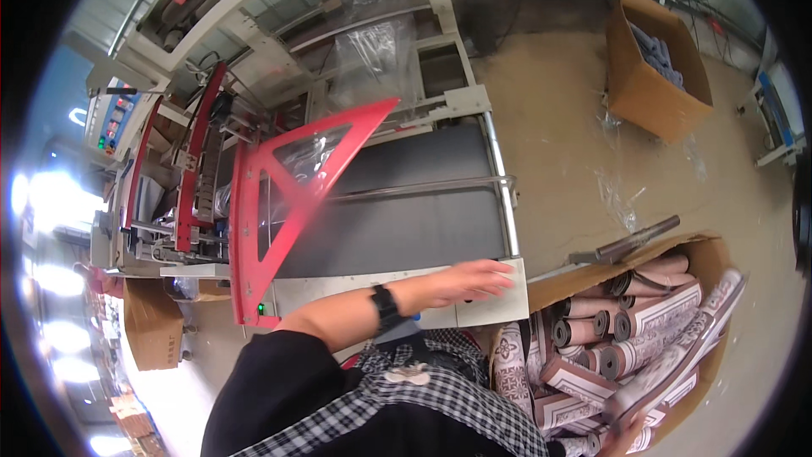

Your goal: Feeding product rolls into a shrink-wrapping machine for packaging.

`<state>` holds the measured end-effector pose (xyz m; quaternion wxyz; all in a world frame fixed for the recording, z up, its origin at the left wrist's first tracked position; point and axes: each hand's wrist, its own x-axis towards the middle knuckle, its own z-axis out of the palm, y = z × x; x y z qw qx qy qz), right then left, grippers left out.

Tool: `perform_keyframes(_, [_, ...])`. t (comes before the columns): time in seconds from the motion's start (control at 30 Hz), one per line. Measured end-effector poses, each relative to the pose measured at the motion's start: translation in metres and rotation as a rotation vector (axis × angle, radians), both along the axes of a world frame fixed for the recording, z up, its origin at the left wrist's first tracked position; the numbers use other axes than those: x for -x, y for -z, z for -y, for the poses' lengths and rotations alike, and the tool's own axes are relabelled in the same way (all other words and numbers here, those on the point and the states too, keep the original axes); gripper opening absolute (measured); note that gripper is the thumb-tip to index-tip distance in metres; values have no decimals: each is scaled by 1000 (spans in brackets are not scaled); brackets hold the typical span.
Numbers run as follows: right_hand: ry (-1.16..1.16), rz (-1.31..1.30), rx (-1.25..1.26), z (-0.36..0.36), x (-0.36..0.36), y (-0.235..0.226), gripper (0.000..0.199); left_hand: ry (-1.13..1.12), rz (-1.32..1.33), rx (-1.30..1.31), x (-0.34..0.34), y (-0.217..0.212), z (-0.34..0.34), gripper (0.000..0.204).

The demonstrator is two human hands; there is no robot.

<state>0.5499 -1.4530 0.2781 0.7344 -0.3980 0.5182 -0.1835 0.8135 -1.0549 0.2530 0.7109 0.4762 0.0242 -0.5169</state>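
My left hand (474, 281) reaches across in front of me, above the pale front panel (364, 292) of a machine. Its fingers are stretched out, slightly blurred, with nothing in them. At the lower right, only part of my right hand (624, 437) shows, gripping the near end of a rolled mat (681, 347). That roll is tilted over an open cardboard box (717, 256) of similar rolled mats (634, 322), pinkish with brown patterns. A red triangular frame (245, 237) stands at the left of the machine's dark belt (406, 233).
A metal bar (423, 189) spans the belt. Clear plastic film (372, 55) hangs at the machine's back. Another cardboard box (655, 76) with grey-blue contents stands far right. A dark rolled piece (639, 237) lies by the mat box, near plastic scraps (616, 199) on the floor.
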Motion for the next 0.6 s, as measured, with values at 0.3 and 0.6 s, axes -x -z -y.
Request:
perform_keyframes(0.3, [-1155,287,-133,-110,-94,-30,81,-134,-316,1162,-18,-24,70,80])
perform_keyframes(0.6, [-1470,-181,1470,-246,-253,-49,104,-798,-235,719,-14,-9,21,67])
